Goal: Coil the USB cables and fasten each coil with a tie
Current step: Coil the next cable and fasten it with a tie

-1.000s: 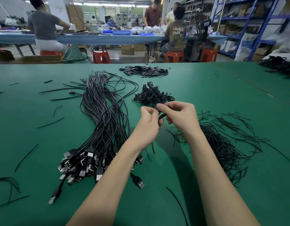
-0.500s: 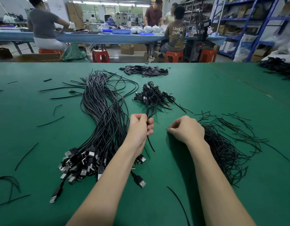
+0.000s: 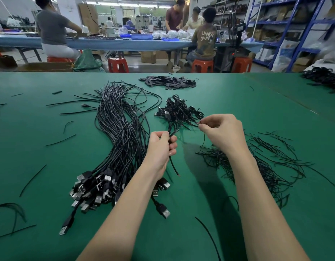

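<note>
Left hand grips a folded black cable in a closed fist; a loose end hangs below it. Right hand pinches a thin tie between thumb and forefinger, near the cable's far loop. Finished coils lie at 12 o'clock from the hands, uncoiled cables at 9 o'clock, and spare ties at 3 o'clock, on the green table.

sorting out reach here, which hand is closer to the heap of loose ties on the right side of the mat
Right. The right hand is raised just above the near-left edge of the loose ties. The left hand is further left, beside the uncoiled cables, gripping a cable.
</note>
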Action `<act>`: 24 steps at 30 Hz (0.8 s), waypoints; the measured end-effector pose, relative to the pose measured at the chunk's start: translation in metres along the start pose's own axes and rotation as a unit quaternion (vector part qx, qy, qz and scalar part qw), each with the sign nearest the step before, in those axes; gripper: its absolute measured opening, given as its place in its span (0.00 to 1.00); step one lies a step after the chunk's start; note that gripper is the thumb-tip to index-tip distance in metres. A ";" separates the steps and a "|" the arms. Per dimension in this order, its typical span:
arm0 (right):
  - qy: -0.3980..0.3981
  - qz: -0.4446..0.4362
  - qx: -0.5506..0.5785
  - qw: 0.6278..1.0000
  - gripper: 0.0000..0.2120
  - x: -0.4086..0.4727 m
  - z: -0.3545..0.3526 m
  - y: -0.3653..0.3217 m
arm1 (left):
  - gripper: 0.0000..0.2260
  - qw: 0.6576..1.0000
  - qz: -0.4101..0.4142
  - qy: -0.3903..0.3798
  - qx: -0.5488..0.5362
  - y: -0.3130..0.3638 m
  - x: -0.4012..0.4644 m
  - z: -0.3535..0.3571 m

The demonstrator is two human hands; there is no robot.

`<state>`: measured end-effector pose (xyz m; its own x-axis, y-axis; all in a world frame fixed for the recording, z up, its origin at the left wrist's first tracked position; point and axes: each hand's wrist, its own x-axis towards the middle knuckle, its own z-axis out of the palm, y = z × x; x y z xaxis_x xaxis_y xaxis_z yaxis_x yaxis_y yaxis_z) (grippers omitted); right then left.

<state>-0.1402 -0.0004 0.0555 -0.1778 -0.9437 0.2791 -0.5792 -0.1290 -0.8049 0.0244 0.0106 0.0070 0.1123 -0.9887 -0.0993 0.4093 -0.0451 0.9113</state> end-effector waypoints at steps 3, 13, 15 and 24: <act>-0.025 0.028 0.206 0.978 0.03 -0.005 -0.002 -0.009 | 0.06 1.000 0.008 0.005 0.013 0.000 0.000 0.001; -0.077 -0.030 0.282 0.956 0.03 -0.016 0.032 -0.016 | 0.03 1.000 0.004 -0.015 -0.003 0.004 -0.005 0.009; -0.066 -0.066 0.195 0.976 0.03 -0.016 0.037 -0.013 | 0.04 1.000 0.010 -0.012 0.020 0.003 -0.005 0.009; -0.106 -0.116 0.086 0.984 0.02 -0.015 0.039 -0.012 | 0.07 0.995 0.020 0.023 0.092 0.006 -0.001 0.004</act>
<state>-0.0997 0.0038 0.0404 0.1241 -0.9229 0.3644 -0.4377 -0.3805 -0.8146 0.0235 0.0105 0.0145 0.1674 -0.9830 -0.0758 0.2309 -0.0357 0.9723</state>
